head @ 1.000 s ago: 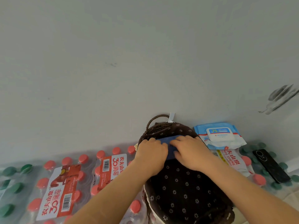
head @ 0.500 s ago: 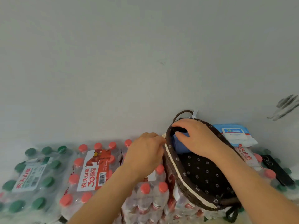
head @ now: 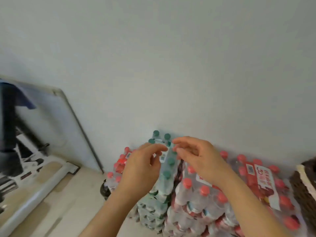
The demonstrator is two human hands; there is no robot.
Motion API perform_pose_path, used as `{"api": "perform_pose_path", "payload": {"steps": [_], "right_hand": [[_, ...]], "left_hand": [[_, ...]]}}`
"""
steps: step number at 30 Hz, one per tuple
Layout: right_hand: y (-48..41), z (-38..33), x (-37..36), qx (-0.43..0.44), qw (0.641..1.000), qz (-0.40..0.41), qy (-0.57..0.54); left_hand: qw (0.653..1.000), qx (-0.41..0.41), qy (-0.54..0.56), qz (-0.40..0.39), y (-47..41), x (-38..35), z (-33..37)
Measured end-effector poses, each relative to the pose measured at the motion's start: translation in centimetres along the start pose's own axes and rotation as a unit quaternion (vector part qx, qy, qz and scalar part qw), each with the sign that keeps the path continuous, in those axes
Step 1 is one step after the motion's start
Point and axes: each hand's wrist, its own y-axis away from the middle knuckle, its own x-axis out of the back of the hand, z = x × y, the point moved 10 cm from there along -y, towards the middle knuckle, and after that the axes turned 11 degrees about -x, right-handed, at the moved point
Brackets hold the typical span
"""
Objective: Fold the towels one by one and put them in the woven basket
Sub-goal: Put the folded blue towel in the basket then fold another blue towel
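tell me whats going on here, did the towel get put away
A person's left hand and right hand are both empty, fingers loosely curled, held above shrink-wrapped packs of water bottles stacked against the wall. The basket is only just in view at the right edge, away from both hands. No towel shows right now, so whether one lies in the basket can't be told from this view.

Place: storage corner of a home or office (which one is unclear)
Evidence: shrink-wrapped water bottle packs (head: 196,199) stacked on pale floor (head: 56,211) against bare white wall (head: 171,65)
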Motion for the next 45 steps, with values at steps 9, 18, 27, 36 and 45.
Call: {"api": "perform_pose_path", "payload": {"steps": [9, 18, 27, 36, 45], "right_hand": [[-7.4, -4.8, -21.7, -0.141, 0.876, -0.225, -0.401], [-19.3, -14.1, -37.1, -0.077, 0.886, -0.357, -0.284], [-33.2, -25.0, -48.0, 0.025, 0.914, -0.376, -0.149], [-47.7, -33.8, -61.0, 0.108, 0.951, -0.284, -0.049], [-59.4, -41.7, -72.0, 0.164, 0.971, -0.093, 0.149]], "left_hand": [[0.949, 0.253, 0.053, 0.181, 8.2, 16.7, -16.0], [0.918, 0.303, -0.185, 0.176, 7.4, 28.5, -26.8], [0.885, 0.329, -0.313, 0.102, 1.9, 38.4, -38.0], [0.909, 0.281, -0.283, 0.12, -3.8, 49.1, -54.4], [0.929, 0.235, -0.245, 0.146, -12.5, 58.2, -72.5]]}}
